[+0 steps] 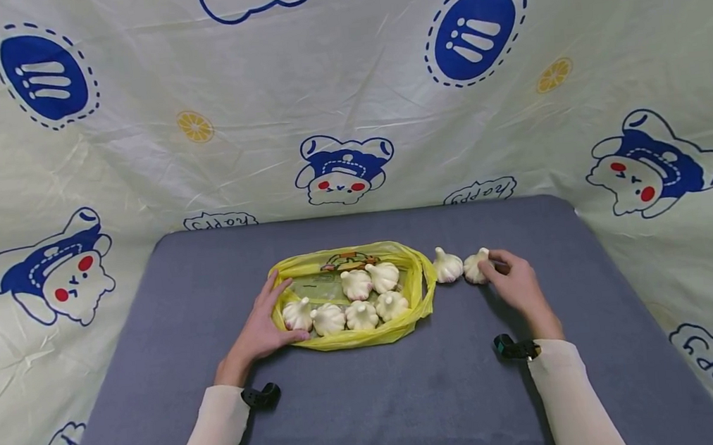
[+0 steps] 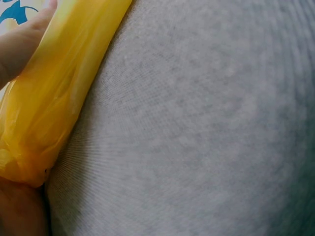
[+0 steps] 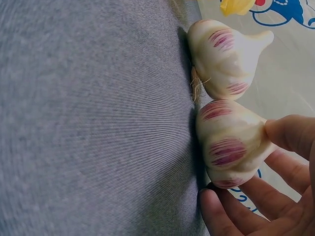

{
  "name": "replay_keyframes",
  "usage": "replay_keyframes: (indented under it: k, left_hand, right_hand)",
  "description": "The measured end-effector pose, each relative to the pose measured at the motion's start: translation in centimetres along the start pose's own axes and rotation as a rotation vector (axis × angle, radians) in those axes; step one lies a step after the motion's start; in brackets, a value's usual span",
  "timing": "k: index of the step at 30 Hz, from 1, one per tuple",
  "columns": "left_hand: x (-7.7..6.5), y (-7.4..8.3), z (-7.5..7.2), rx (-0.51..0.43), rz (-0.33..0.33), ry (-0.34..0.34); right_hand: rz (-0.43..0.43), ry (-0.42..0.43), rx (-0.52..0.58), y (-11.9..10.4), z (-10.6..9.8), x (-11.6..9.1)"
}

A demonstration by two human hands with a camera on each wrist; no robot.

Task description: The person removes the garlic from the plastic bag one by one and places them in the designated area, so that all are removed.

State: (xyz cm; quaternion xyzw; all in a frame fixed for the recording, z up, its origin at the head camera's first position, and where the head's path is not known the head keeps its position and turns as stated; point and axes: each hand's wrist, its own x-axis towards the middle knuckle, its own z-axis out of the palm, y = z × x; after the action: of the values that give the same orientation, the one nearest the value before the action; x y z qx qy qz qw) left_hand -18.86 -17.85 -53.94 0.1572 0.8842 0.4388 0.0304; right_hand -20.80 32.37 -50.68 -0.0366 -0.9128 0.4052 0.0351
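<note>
A yellow plastic bag [image 1: 424,308] lies with its mouth spread wide on the table, and several white garlic bulbs [image 1: 361,315] sit inside it. The left hand [image 1: 263,322] holds the bag's left end, thumb over the near rim and fingers at the far side. In the left wrist view the thumb [image 2: 22,46] overlaps the yellow plastic [image 2: 64,73]. To the right of the bag, the right hand [image 1: 518,286] pinches a garlic bulb [image 3: 229,145] near its stem, with fingers low along its side. Another bulb [image 3: 224,56], purple-streaked with roots showing, stands between it and the bag.
A grey-blue cloth covers the table [image 1: 373,412]. Behind and beside it hangs a pale printed sheet [image 1: 342,61] with cartoon figures. Dark cameras are strapped at the left wrist [image 1: 261,396] and right wrist [image 1: 515,347].
</note>
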Motion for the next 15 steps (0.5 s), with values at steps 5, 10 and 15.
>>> replay_keyframes:
  k: [5,10,15]
  left_hand:
    - [-0.04,-0.09,0.06,0.002,0.002,0.004]
    - [0.03,-0.09,0.09,0.002,0.007,0.004]
    - [0.04,-0.08,0.07,0.002,0.009,0.005]
  right_hand:
    - [0.011,-0.014,-0.009,-0.17,0.02,-0.10]
    - [0.006,-0.015,-0.015,-0.11,-0.11,-0.12]
    - [-0.018,-0.010,-0.006,-0.07,-0.37,-0.13]
